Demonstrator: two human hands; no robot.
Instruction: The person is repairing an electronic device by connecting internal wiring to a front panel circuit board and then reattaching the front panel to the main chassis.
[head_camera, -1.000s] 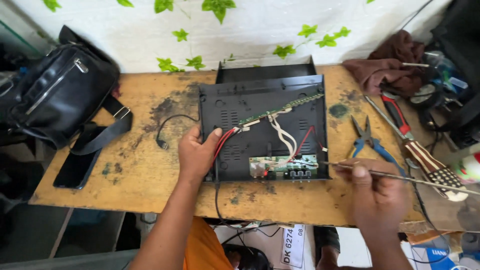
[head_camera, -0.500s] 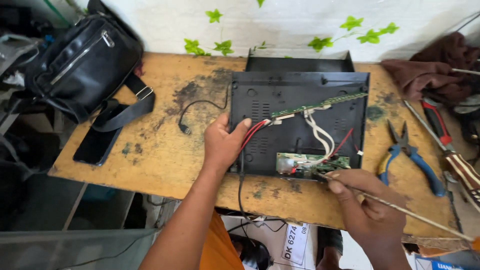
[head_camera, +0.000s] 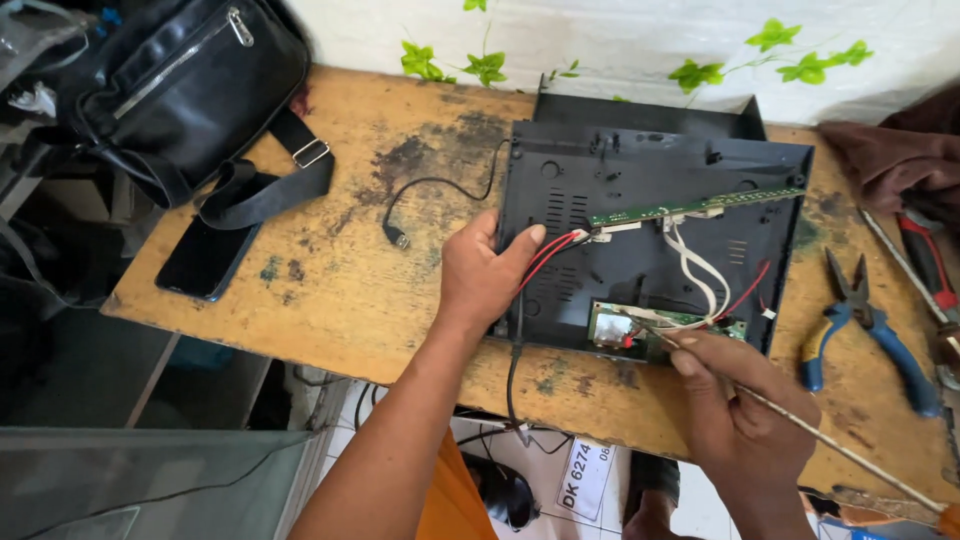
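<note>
1. Head camera looks down on an opened black plastic casing (head_camera: 650, 215) lying flat on the far right half of a worn wooden desk (head_camera: 350, 290), its lid part standing against the wall behind it.
2. Inside the casing, a narrow green strip board (head_camera: 695, 205) runs across the upper part, and a small green circuit board (head_camera: 640, 328) sits at the near edge; white wires (head_camera: 700, 270) and red wires (head_camera: 555, 250) link them.
3. Left hand (head_camera: 485, 275) rests on the casing's left edge, fingers loosely curled, with the index finger touching the red wires; it presses rather than grips.
4. Right hand (head_camera: 740, 410) is closed in a pinch around a thin metal rod (head_camera: 830, 445), whose tip touches the small circuit board.
5. A black cable (head_camera: 430, 195) with a small plug lies on the desk just left of the casing.
6. Blue-handled pliers (head_camera: 870, 325) lie to the right of the casing, beside a red-handled tool (head_camera: 925, 260) and a brown cloth (head_camera: 890, 160).
7. At the far left, a black bag (head_camera: 180, 85) rests with its strap over a dark phone (head_camera: 205, 260) near the desk's edge.
</note>
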